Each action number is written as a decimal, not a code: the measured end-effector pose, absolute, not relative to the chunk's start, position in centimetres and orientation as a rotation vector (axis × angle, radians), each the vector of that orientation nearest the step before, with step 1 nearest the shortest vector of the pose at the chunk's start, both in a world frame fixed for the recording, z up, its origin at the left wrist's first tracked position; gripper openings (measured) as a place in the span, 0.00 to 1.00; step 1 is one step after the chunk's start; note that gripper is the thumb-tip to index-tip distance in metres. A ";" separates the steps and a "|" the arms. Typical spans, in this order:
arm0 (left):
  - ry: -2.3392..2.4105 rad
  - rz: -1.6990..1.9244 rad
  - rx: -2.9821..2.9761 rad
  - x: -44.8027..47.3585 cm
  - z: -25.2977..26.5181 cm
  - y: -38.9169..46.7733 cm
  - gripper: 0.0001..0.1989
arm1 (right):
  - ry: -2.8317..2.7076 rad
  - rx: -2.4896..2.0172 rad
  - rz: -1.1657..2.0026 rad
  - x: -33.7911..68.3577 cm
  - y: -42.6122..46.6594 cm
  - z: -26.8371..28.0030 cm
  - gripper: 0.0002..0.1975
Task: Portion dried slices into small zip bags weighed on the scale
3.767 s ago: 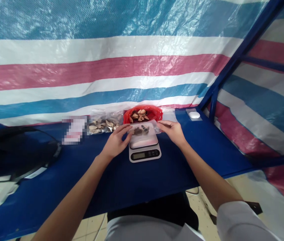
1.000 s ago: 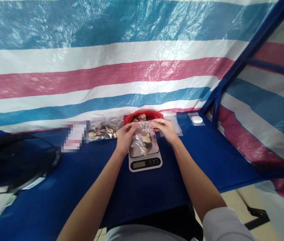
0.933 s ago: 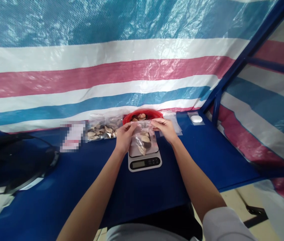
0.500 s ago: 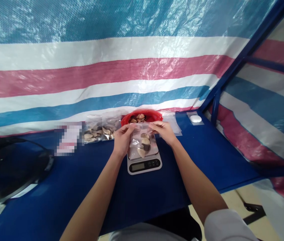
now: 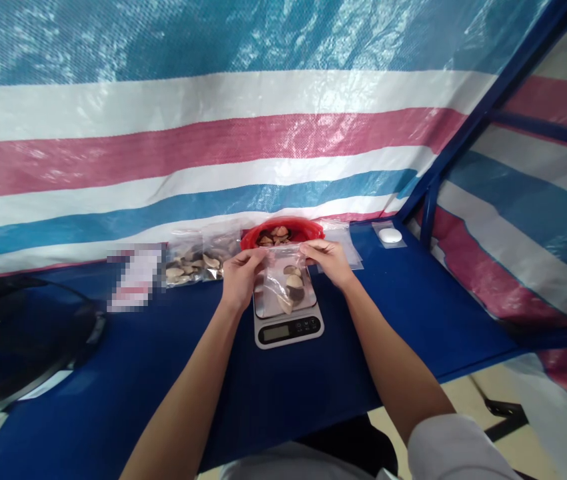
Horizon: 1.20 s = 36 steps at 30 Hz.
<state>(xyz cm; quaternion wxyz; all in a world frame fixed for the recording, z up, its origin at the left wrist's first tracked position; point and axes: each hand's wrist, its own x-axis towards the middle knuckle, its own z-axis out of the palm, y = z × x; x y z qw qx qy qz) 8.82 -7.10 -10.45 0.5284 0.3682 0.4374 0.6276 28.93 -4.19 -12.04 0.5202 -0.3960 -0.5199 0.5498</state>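
Note:
A clear zip bag [image 5: 274, 288] with several pale and dark dried slices [image 5: 293, 283] in it hangs between my hands, over the plate of a white digital scale [image 5: 288, 332]. My left hand [image 5: 241, 277] pinches the bag's top left corner. Its top right corner is pinched in my right hand [image 5: 327, 260]. The bag's lower end lies over or just above the scale plate; I cannot tell whether it touches. Just behind the bag is a red basket [image 5: 308, 229] holding more slices [image 5: 276, 235].
Filled clear bags [image 5: 186, 265] lie left of the basket, beside a blurred-out sheet [image 5: 136, 279]. Flat clear bags [image 5: 346, 245] and a white oval object [image 5: 389, 235] are to the right. A black object [image 5: 28, 333] stands at the left of the blue table [image 5: 163, 360]. Striped sheeting [image 5: 213, 140] rises behind.
My left hand has shifted slightly left, and the bag's top is stretched wider between my hands. The slices in the bag have moved slightly right.

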 end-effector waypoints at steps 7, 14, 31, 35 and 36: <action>1.001 1.492 0.949 7.9 -9.8 -6.6 0.17 | -1.296 -0.928 1.352 29.1 -4.2 -12.1 0.20; 1.080 1.486 1.258 7.1 -10.3 -6.0 0.13 | -1.260 -0.978 1.308 29.3 -4.4 -11.8 0.20; 1.146 1.159 1.129 7.2 -9.9 -6.3 0.21 | -1.351 -0.923 1.275 28.9 -4.4 -12.3 0.17; 1.157 1.185 1.156 7.2 -9.9 -6.3 0.19 | -1.294 -0.935 1.290 29.1 -4.5 -12.3 0.18; 1.151 1.209 1.177 7.3 -10.0 -6.3 0.17 | -1.275 -0.943 1.301 29.1 -4.5 -12.3 0.18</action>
